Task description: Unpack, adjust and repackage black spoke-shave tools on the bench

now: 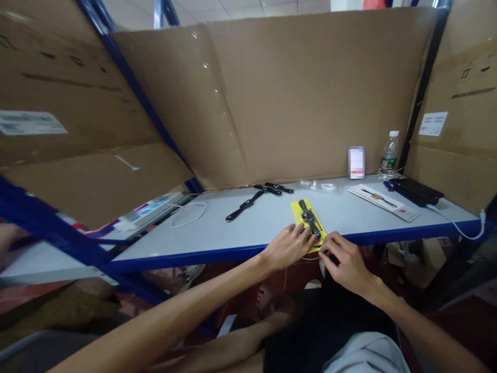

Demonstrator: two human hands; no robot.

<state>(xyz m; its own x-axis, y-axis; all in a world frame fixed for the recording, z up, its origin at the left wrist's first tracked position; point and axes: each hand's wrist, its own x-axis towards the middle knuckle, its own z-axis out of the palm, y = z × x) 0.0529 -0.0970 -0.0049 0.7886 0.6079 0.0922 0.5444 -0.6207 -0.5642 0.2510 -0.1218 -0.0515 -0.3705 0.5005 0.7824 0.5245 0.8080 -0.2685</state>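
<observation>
A black spokeshave (pixel 309 219) lies lengthwise on a yellow backing card (pixel 297 207) at the front of the table, the card's lower end reaching past the edge. My left hand (pixel 290 243) holds the card's lower left part, fingers over the spokeshave's near end and a ring on one finger. At the card's lower right corner, my right hand (pixel 345 259) is closed in a pinch; what sits between its fingertips is too small to make out. Farther back on the table, a loose black spokeshave (pixel 244 206) lies left of the card, with more black spokeshaves (pixel 278 188) behind it.
Clear plastic packaging (pixel 318 185) lies near the cardboard wall (pixel 310 93). To the right are a phone (pixel 356 162), a water bottle (pixel 388 158), a printed leaflet (pixel 382 201) and a black power bank (pixel 417 190) with a white cable. A white cord (pixel 190 207) lies left.
</observation>
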